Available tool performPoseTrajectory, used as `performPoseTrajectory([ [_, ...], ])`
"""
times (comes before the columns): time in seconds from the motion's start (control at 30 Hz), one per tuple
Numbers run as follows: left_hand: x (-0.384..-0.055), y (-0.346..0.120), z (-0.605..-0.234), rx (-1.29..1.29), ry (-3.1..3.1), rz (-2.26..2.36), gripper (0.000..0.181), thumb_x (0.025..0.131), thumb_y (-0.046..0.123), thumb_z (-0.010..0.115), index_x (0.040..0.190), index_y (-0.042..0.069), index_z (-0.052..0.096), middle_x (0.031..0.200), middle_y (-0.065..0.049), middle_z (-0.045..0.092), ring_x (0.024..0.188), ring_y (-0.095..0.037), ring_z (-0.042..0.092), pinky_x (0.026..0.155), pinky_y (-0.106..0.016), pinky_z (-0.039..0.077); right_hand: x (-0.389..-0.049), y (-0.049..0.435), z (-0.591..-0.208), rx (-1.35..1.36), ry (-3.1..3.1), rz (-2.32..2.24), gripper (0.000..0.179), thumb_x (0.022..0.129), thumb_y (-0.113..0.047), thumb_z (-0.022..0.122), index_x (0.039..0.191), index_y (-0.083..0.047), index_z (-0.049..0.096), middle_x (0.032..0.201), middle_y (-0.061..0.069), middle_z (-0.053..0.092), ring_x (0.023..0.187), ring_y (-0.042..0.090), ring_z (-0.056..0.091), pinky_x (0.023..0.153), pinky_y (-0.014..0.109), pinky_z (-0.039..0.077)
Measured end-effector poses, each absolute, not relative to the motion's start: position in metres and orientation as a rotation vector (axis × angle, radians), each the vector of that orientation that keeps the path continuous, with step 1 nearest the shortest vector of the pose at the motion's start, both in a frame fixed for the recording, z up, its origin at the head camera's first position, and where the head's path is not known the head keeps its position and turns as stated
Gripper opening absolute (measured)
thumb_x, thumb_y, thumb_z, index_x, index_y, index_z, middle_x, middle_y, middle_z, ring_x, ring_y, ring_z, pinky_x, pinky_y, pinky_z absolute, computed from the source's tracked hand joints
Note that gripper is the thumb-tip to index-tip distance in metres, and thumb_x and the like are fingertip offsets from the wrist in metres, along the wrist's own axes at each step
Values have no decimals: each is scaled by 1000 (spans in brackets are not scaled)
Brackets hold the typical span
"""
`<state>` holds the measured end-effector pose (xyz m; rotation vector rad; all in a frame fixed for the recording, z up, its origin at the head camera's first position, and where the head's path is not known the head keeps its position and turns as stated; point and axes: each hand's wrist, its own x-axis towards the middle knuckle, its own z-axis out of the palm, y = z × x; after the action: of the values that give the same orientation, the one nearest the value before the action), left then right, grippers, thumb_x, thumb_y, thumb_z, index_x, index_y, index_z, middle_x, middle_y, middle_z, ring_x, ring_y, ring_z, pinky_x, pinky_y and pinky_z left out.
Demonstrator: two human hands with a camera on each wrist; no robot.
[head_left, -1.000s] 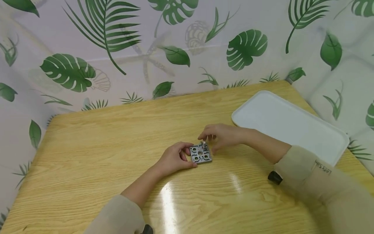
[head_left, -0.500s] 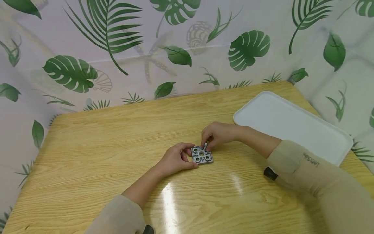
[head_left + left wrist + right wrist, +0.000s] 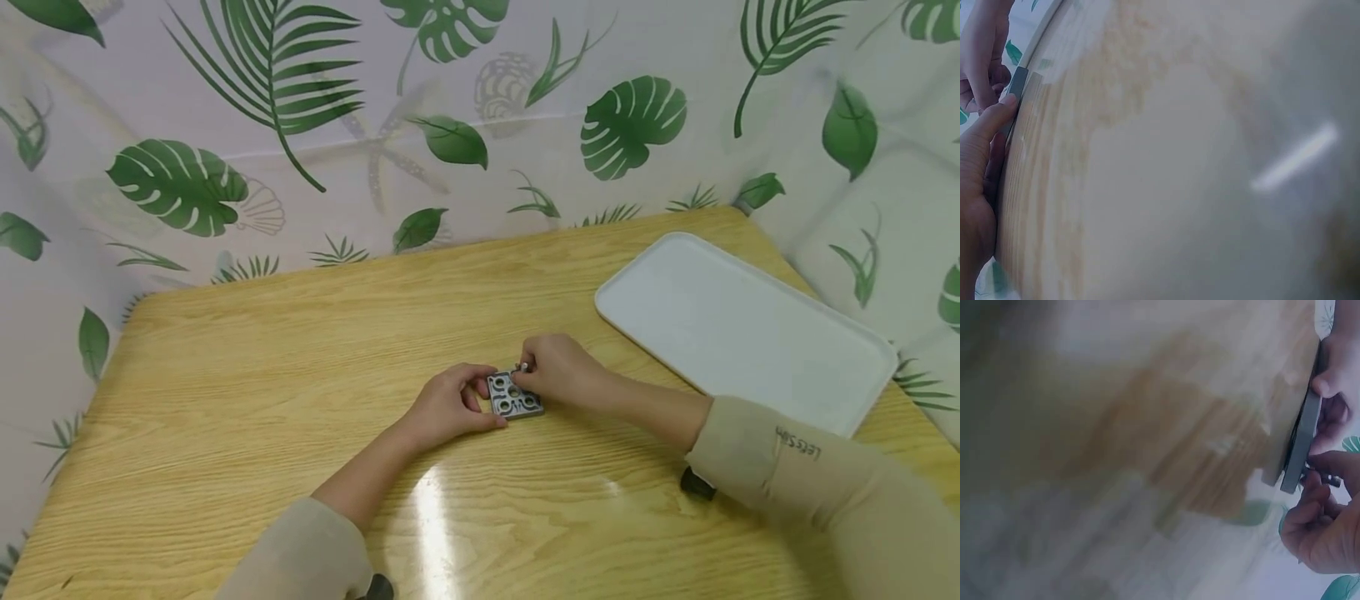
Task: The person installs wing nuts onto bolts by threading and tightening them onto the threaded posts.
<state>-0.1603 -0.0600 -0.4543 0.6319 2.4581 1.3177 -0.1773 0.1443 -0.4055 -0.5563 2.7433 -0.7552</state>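
A small square metal plate (image 3: 516,407) with several round holes and dark grooves lies on the wooden table. My left hand (image 3: 448,404) grips its left side, thumb at the near corner and fingers at the far one. At the plate's far right corner my right hand (image 3: 564,373) pinches a small metal bolt (image 3: 1333,481) that stands up from the plate's face. The bolt's lower end is hidden by the fingers. In the left wrist view the thumb of my left hand (image 3: 975,181) presses along the plate's edge (image 3: 1017,84).
A white rectangular tray (image 3: 750,325) lies at the right of the table (image 3: 300,358), beyond my right forearm. Behind the table and along its sides hangs a leaf-patterned cloth (image 3: 450,92).
My right hand has come down from above the plate's far right corner and closed thumb and finger on the bolt, its wrist turning. My left hand keeps its hold on the plate.
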Motion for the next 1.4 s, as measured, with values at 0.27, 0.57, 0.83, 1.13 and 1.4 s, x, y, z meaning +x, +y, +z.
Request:
performPoseTrajectory([
  [0.27, -159, -60, -456, 639, 2447, 1335, 66, 72, 27, 84, 128, 7, 56, 93, 1, 57, 70, -10, 56, 63, -22, 47, -193, 159, -413, -662, 2552, -895, 32, 76, -25, 80, 94, -4, 64, 77, 1, 61, 67, 11, 52, 60, 23, 44],
  [0.57, -159, -62, -455, 620, 2437, 1307, 66, 72, 28, 83, 129, 8, 55, 93, 2, 56, 70, -10, 56, 63, -22, 47, -242, 177, -414, -962, 1924, -1017, 50, 75, -6, 78, 121, 3, 59, 103, 8, 63, 81, 16, 53, 70, 23, 47],
  [0.83, -161, -62, -455, 620, 2419, 1328, 66, 72, 27, 83, 129, 9, 56, 93, 2, 56, 70, -10, 56, 63, -22, 47, -252, 166, -415, -971, 1830, -995, 23, 75, 1, 76, 96, 6, 70, 92, 8, 66, 73, 9, 55, 66, 19, 47],
  [1.13, -160, -63, -451, 603, 2424, 1327, 65, 72, 26, 83, 128, 9, 56, 93, 2, 57, 69, -10, 56, 62, -21, 46, -238, 168, -417, -917, 2028, -1068, 16, 75, -9, 79, 87, -1, 71, 86, 1, 66, 73, 8, 56, 64, 18, 45],
  [1.4, -160, -62, -447, 608, 2413, 1327, 66, 72, 28, 83, 129, 8, 55, 94, 2, 57, 70, -9, 56, 63, -21, 47, -204, 163, -423, -691, 2415, -1148, 15, 75, -16, 80, 79, -6, 70, 74, -1, 65, 64, 6, 52, 57, 19, 42],
])
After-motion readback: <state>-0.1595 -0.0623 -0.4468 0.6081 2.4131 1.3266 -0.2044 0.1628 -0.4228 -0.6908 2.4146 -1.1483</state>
